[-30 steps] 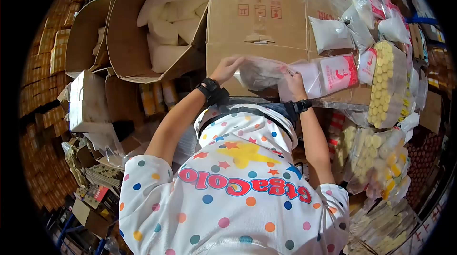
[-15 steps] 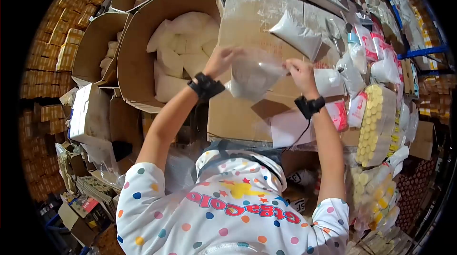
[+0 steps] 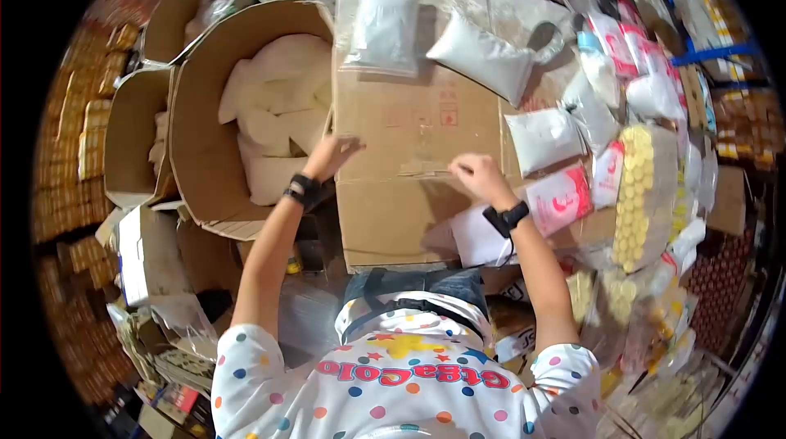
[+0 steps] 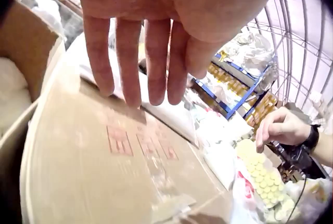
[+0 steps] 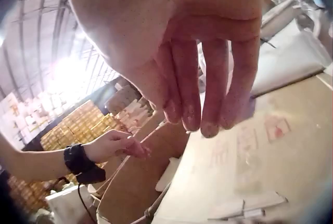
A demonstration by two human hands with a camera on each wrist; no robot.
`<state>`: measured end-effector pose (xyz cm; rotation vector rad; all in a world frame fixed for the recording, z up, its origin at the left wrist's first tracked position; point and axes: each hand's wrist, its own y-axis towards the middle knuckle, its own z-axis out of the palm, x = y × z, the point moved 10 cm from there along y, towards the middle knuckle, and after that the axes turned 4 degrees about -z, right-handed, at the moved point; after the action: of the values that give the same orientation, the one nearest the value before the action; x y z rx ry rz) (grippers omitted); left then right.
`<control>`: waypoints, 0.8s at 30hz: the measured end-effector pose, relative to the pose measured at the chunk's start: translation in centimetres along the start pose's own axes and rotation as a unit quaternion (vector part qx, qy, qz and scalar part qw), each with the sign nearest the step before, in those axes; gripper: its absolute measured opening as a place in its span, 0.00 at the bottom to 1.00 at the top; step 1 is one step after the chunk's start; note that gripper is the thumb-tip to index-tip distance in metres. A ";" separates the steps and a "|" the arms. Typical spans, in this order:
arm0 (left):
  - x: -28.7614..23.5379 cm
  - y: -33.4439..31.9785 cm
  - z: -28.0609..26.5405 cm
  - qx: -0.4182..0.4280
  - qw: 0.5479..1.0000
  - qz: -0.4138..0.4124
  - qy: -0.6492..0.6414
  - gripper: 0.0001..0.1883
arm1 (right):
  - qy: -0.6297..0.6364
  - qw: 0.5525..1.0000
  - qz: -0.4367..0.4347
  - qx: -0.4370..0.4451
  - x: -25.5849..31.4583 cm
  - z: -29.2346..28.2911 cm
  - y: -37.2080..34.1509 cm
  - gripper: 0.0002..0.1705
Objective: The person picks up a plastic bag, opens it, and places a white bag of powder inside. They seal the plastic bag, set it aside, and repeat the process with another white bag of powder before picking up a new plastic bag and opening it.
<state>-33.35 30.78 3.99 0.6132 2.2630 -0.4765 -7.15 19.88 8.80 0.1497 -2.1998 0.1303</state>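
Note:
Both hands hover over a cardboard surface [image 3: 409,119], and neither holds anything. My left hand [image 3: 329,157] is near its left edge, beside a big cardboard box; its fingers hang straight and slightly apart in the left wrist view. To the right is my right hand [image 3: 483,177], with its fingers relaxed and pointing down in the right wrist view. A clear bag of white contents [image 3: 383,29] lies flat at the far left of the cardboard. Beside it a plump white bag [image 3: 483,56] lies at a slant. A white and pink packet [image 3: 558,199] lies by my right wrist.
The big open box [image 3: 192,128] on the left holds pale filled bags [image 3: 278,87]. At the right lie another white bag [image 3: 544,140] and a wrapped stack of yellowish rods [image 3: 643,201]. A metal scoop [image 3: 550,39] is at the far right. A white box [image 3: 151,255] stands at lower left.
The clear bag, held between both hands half a second ago, now lies at the far left of the cardboard, released. Both hands have drawn back toward the body and are empty.

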 end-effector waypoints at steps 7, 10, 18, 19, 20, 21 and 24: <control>-6.4 -13.3 18.4 0.213 0.954 -0.079 -0.194 0.06 | 0.046 0.929 0.368 0.023 -17.2 1.4 -23.5 0.17; -10.2 -14.9 23.7 0.217 0.964 -0.007 -0.151 0.17 | -0.112 0.915 0.388 -0.021 -20.8 0.0 -29.1 0.29; -7.2 -9.8 31.6 0.082 0.982 -0.102 0.137 0.13 | -0.073 0.910 0.352 -0.207 -23.1 0.0 -27.8 0.32; -7.1 -9.6 31.3 0.076 0.985 -0.112 0.109 0.11 | -0.082 0.924 0.310 -0.211 -23.2 0.1 -26.9 0.29; -6.9 -9.7 30.6 0.070 0.987 -0.122 0.079 0.09 | -0.063 0.925 0.314 -0.203 -23.8 0.5 -26.9 0.28; -6.4 -9.4 29.9 0.061 0.988 -0.130 0.049 0.07 | -0.045 0.927 0.316 -0.197 -24.6 0.8 -26.6 0.28; -6.2 -8.6 25.5 -0.044 0.989 -0.139 0.028 0.04 | -0.051 0.935 0.283 -0.206 -24.0 -0.9 -24.8 0.22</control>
<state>-20.15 9.17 -7.12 0.2702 2.4204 -0.4960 11.54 -3.01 -9.03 -0.7298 -2.2627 -0.0261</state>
